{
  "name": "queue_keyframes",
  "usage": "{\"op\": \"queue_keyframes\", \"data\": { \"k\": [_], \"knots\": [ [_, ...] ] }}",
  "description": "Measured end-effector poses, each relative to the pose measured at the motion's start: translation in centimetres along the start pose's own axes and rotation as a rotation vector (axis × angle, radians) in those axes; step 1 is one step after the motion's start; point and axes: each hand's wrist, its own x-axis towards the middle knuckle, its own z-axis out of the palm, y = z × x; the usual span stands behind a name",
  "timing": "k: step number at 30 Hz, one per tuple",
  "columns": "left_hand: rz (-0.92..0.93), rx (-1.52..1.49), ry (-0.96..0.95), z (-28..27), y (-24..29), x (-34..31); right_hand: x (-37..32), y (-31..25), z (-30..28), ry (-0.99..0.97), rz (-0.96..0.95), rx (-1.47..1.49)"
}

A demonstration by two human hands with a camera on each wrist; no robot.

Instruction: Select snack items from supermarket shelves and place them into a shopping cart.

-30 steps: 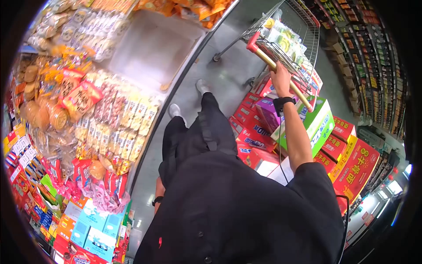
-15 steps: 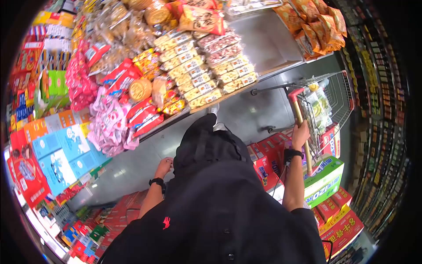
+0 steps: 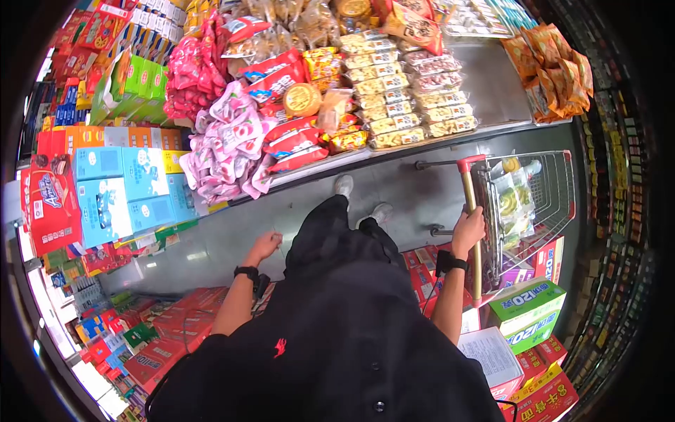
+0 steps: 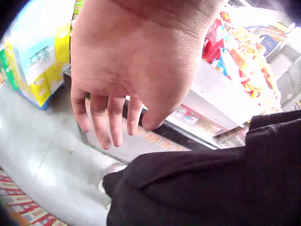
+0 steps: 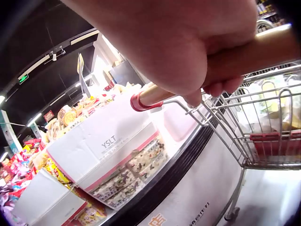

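Observation:
My right hand [image 3: 470, 231] grips the yellowish handle [image 3: 470, 190] of a wire shopping cart [image 3: 545, 200]; in the right wrist view its fingers curl round the bar [image 5: 254, 54], near a red end piece [image 5: 141, 101]. Inside the cart lie clear packages with green and yellow contents [image 3: 513, 204]. My left hand [image 3: 266, 246] hangs at my side with nothing in it. Seen from the left wrist, that hand [image 4: 131, 61] has its fingers pointing loosely down, beside the dark trouser leg [image 4: 188, 183].
A display counter holds bagged snacks [image 3: 380, 84], pink-and-white packs [image 3: 228, 137] and orange bags [image 3: 555, 74]. Blue cartons [image 3: 105, 200] are stacked at its left end. Green boxes [image 3: 527, 313] and red boxes [image 3: 545, 397] stand beside the cart. Grey floor [image 3: 211, 246] runs between counter and boxes.
The head view has swung left, so the counter now runs across the top. My left hand has come into sight. The right hand has kept its grip on the cart handle.

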Motion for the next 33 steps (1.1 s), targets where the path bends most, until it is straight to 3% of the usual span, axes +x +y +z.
{"op": "queue_keyframes", "data": {
  "k": [3, 7, 11, 14, 18, 23, 29, 33],
  "knots": [
    [0.157, 0.004, 0.023, -1.3, 7.1, 1.4, -2.8, -2.2, 0.1, -0.018, 0.008, -0.007],
    [0.371, 0.102, 0.005, -3.4, 12.5, 2.8, -6.5, -4.0, 0.5, -0.05, 0.002, -0.031],
    [0.415, 0.252, -0.031, -6.1, 17.2, 1.8, -9.2, -4.9, 1.5, -0.07, 0.017, -0.046],
    [0.53, 0.265, -0.055, -6.8, 15.4, 4.2, -10.4, -5.5, 1.4, -0.075, 0.051, -0.046],
    [0.589, 0.308, -0.12, -7.8, 15.0, 4.8, -11.5, -5.0, 1.6, -0.065, -0.002, -0.033],
    [0.6, 0.322, -0.193, -9.3, 13.8, 4.6, -11.5, -5.7, 1.4, -0.112, 0.064, 0.022],
    [0.444, 0.332, -0.222, -8.7, 6.9, 6.7, -11.4, -5.4, 1.9, -0.089, 0.089, 0.01],
    [0.377, 0.295, -0.195, -6.0, -1.6, 10.4, -11.4, -5.0, 1.4, -0.044, 0.084, 0.018]
  ]
}}
